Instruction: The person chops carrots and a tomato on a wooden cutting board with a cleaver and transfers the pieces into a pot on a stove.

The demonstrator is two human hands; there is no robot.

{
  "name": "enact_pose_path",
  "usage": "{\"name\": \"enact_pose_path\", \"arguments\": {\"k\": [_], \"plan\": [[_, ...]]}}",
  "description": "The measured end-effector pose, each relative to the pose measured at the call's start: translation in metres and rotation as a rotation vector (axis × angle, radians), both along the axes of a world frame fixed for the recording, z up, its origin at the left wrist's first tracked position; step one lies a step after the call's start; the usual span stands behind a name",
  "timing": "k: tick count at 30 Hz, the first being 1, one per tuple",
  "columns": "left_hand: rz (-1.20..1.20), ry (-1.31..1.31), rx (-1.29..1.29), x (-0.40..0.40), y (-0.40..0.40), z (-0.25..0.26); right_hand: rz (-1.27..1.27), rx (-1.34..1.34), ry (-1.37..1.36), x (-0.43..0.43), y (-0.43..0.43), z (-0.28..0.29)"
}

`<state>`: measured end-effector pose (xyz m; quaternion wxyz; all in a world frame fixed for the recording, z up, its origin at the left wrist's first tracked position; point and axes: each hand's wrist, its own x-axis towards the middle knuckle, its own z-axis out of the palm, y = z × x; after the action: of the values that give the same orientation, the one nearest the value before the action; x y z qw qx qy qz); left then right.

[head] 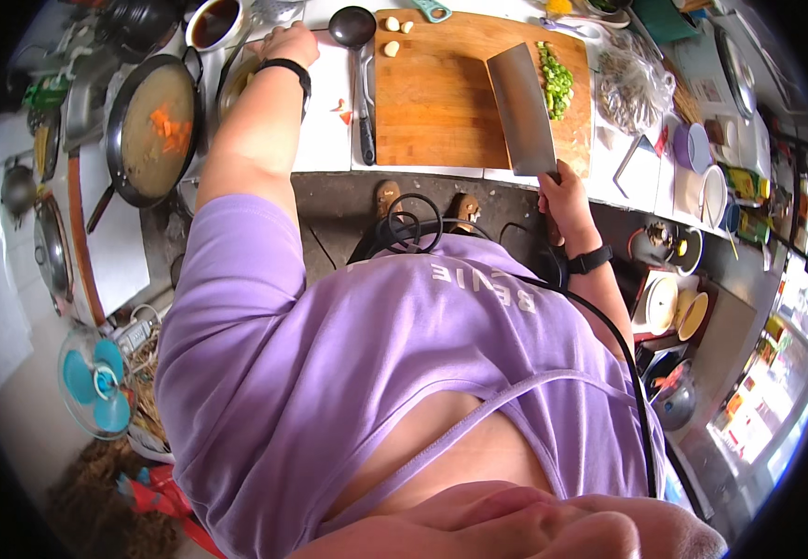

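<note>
My right hand grips the handle of a broad cleaver, whose blade lies over the right part of a wooden cutting board. To the right of the blade is a strip of chopped green vegetable. Several peeled garlic cloves rest at the board's far left. My left hand reaches beyond a partly covered round vessel; its fingertips are hard to make out, so I cannot tell whether it holds anything. Beside it, between arm and board, lies a black ladle.
On the left, a wok holds cloudy liquid and orange pieces. A bowl of dark liquid stands at the back. A plastic bag of dark contents and a purple container sit right of the board. A peeler lies at the board's far edge.
</note>
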<state>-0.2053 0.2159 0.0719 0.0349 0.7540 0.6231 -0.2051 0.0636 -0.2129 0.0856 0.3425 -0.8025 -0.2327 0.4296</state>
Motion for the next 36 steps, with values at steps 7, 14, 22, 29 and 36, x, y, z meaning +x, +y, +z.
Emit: {"name": "enact_pose_path", "arguments": {"k": [7, 14, 22, 29, 36], "plan": [[-0.163, -0.442, 0.094, 0.002, -0.034, 0.025, -0.043, 0.031, 0.013, -0.011, -0.003, -0.001], [-0.564, -0.894, -0.241, 0.069, -0.161, 0.016, 0.064, 0.02, 0.006, -0.007, -0.006, 0.007], [-0.287, -1.055, -0.26, 0.08, -0.203, -0.036, 0.206, 0.004, -0.233, -0.005, -0.02, 0.012], [0.26, -1.322, -0.687, 0.074, -0.212, -0.037, 0.386, 0.239, -0.509, -0.028, -0.003, 0.046], [0.441, -1.363, -0.864, 0.086, -0.211, -0.041, 0.457, 0.213, -0.564, -0.036, 0.014, 0.053]]}}
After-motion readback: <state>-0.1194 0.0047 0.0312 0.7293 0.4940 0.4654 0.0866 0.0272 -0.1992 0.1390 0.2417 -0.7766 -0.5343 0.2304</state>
